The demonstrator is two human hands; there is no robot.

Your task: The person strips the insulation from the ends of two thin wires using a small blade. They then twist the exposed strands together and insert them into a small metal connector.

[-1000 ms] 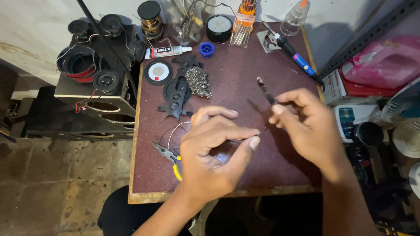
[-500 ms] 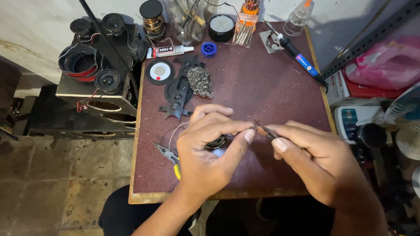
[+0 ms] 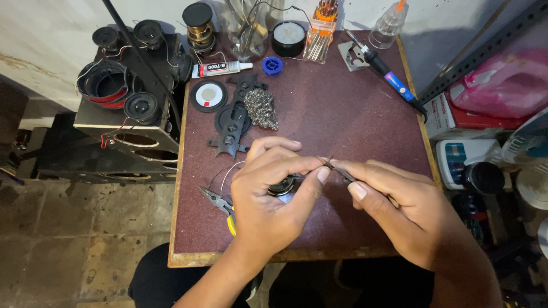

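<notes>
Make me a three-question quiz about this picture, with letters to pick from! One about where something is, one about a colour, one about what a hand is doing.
1. Where do the pliers lie?
A. Beside the left hand
B. On the floor
C. By the back wall

2. What colour is the soldering iron handle?
A. Green
B. Black and blue
C. White

3. What is the right hand doing?
A. Lying flat
B. Pinching tweezers
C. Holding a cup

Answers:
1 A: they lie on the table, partly under that hand.
2 B: black grip, blue band.
3 B: the fingers grip thin tweezers.
</notes>
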